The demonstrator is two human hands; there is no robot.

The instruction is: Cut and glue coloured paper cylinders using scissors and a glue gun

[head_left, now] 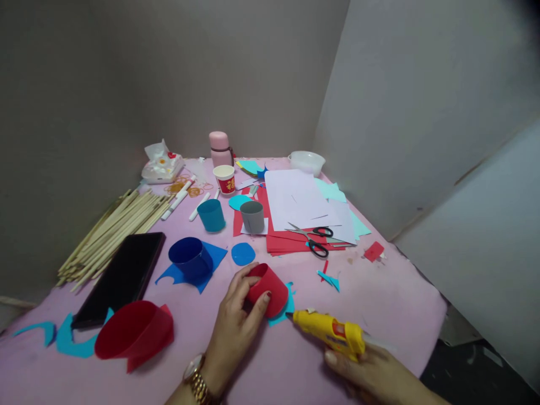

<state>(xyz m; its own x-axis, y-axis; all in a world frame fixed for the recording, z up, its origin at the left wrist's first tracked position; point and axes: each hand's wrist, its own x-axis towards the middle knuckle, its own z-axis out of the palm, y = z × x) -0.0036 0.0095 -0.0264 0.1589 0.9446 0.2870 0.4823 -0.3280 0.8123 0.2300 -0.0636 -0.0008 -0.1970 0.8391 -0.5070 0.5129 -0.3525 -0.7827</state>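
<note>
Head view: left hand (pixel 238 315) grasped red paper cylinder (pixel 273 295); right hand (pixel 367 368) gripped yellow plastic glue gun (pixel 331 331). Dark-blue paper cylinder (pixel 192 267) stood leftward; black-handled metal scissors (pixel 311 242) lay beyond.

Your glue gun (pixel 333 333) looks like smooth yellow plastic, and your red tube (pixel 272 292) is matt paper or thin card, can't tell which. Your watch (pixel 199 383) has a shiny gold-toned metal band, btw. Your phone (pixel 120 275) is smooth, dark and a bit glossy, the sticks (pixel 120 228) look like plain matt wood, and your scissors (pixel 307 232) mix metal blades with black plastic handles.
</note>
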